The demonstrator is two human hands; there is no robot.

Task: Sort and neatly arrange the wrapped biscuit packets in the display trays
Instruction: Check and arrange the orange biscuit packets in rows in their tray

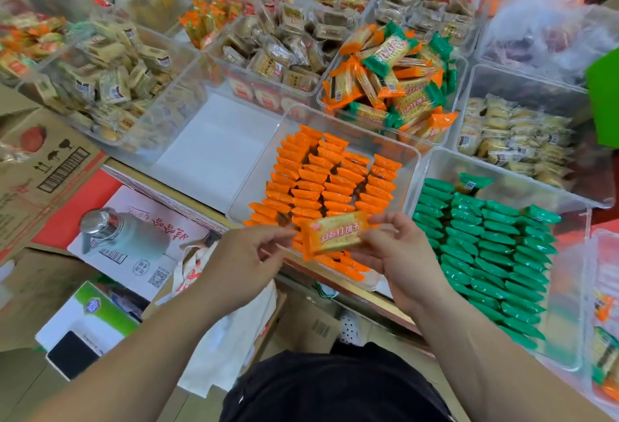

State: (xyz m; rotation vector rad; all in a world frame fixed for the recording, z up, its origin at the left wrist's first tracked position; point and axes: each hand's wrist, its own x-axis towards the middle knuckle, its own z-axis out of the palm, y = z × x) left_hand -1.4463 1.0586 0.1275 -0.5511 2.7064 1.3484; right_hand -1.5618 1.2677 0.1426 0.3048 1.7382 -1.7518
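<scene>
Left hand point(248, 254) and right hand point(395, 254) each pinch an end of one orange packet point(331, 235), held flat over the orange tray point(266, 167) at its 6 o'clock edge. Risk: pushing it in could topple the tight rows or drop it off the edge.

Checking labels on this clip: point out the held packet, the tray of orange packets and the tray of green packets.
Held packet point(331, 235), head view, middle of its printed face.
Orange tray point(264, 168), head view, bare floor at left.
Green tray point(567, 304), head view, bare floor at right.
</scene>
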